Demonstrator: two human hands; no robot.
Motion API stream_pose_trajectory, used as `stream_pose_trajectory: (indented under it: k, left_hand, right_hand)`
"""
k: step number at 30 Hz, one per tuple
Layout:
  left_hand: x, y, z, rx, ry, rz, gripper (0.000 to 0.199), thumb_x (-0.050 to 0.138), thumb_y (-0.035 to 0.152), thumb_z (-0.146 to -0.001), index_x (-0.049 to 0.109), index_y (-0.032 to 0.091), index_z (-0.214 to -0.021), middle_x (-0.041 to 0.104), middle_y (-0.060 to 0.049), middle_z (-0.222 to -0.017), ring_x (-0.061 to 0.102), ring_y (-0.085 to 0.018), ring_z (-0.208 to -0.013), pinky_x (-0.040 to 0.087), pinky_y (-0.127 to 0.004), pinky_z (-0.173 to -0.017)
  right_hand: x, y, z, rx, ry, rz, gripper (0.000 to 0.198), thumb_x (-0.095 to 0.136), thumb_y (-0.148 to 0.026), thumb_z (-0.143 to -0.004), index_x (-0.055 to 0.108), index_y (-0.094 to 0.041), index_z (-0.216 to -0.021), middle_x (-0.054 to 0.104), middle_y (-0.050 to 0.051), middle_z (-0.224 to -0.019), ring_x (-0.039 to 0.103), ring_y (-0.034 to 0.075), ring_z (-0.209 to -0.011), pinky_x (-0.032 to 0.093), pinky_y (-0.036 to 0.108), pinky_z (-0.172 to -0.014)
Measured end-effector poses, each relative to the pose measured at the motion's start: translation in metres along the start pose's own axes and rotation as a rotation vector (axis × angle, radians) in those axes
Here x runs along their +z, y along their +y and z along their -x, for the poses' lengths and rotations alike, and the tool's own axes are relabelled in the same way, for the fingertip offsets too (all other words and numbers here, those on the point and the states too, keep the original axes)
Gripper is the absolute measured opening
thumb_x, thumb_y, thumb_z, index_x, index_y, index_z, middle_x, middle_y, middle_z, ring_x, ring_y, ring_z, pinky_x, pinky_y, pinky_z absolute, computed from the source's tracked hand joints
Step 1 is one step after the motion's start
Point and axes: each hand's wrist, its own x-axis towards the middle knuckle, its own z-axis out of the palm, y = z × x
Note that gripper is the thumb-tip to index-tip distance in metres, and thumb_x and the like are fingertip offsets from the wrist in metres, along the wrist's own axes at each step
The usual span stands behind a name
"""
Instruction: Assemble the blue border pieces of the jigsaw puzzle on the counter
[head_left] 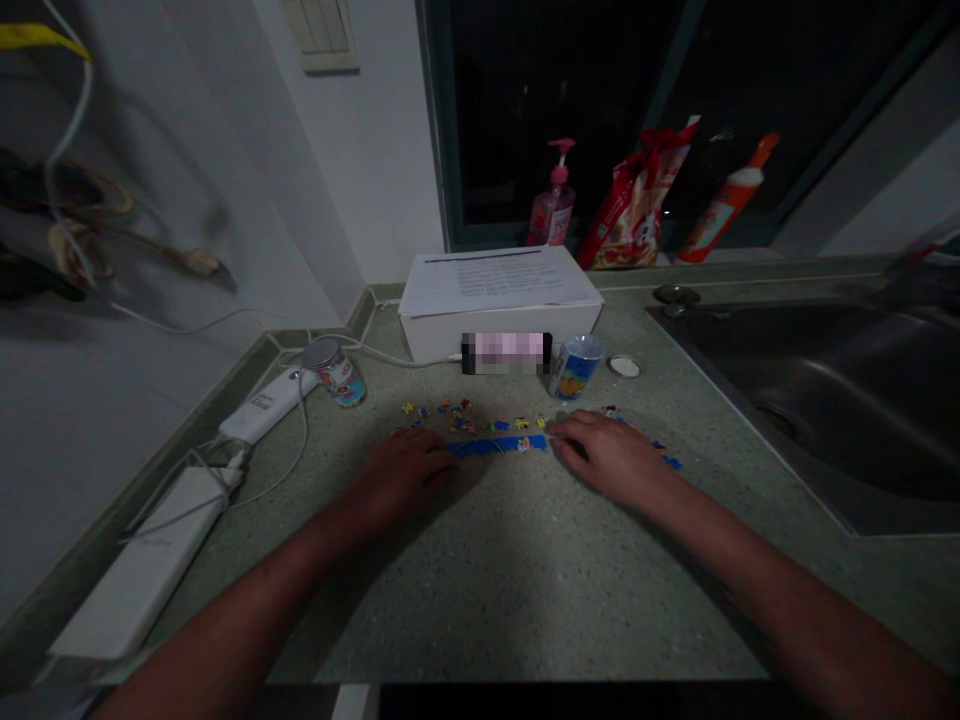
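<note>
A strip of joined blue jigsaw puzzle pieces (487, 447) lies flat on the counter between my hands. My left hand (411, 465) rests palm down at the strip's left end, its fingers loosely bent and apart, with nothing visible in them. At the right end, my right hand (611, 455) lies with fingers stretched towards the strip and thumb apart. Its fingertips are close to the end piece; whether they touch it I cannot tell. Loose puzzle pieces (457, 410) are scattered just beyond the strip. More blue pieces (670, 461) lie beside my right wrist, partly hidden by that hand.
Behind the pieces stand a blue can (577, 368), a phone (506, 353) on a cable and a white box (499, 325) topped with paper. A clear jar (341, 375) and power strips (142, 565) are left. A round lid (624, 367) and sink (840, 400) are right.
</note>
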Motion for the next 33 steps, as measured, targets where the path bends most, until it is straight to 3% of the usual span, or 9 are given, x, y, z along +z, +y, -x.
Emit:
stream_pose_trajectory:
  k: [9, 19, 33]
  left_hand:
    - [-0.0056, -0.0002, 0.0010, -0.043, 0.039, -0.031, 0.021, 0.059, 0.022, -0.106, 0.080, 0.024, -0.108, 0.078, -0.007, -0.107, 0.070, -0.029, -0.104, 0.053, -0.047, -0.097]
    - [-0.0028, -0.0022, -0.0002, -0.013, -0.013, -0.046, 0.028, 0.057, 0.020, -0.107, 0.082, 0.025, -0.117, 0.079, -0.009, -0.114, 0.071, -0.030, -0.107, 0.054, -0.048, -0.099]
    - [-0.0026, 0.0016, 0.0001, -0.031, 0.054, 0.004, 0.020, 0.059, 0.020, -0.104, 0.079, 0.024, -0.108, 0.077, -0.009, -0.110, 0.068, -0.030, -0.106, 0.055, -0.048, -0.096]
  right_hand:
    - [-0.0024, -0.0018, 0.0002, 0.008, -0.020, 0.013, 0.025, 0.057, -0.021, -0.108, 0.080, -0.023, -0.116, 0.081, 0.009, -0.112, 0.077, 0.027, -0.106, 0.058, 0.040, -0.091]
    - [-0.0003, -0.0016, 0.0004, 0.009, 0.020, 0.015, 0.025, 0.059, -0.020, -0.106, 0.081, -0.025, -0.116, 0.082, 0.008, -0.111, 0.077, 0.026, -0.102, 0.059, 0.039, -0.088]
    - [-0.0031, -0.0025, -0.0008, 0.018, -0.024, 0.006, 0.024, 0.057, -0.022, -0.108, 0.080, -0.023, -0.117, 0.081, 0.009, -0.111, 0.077, 0.027, -0.106, 0.059, 0.041, -0.091]
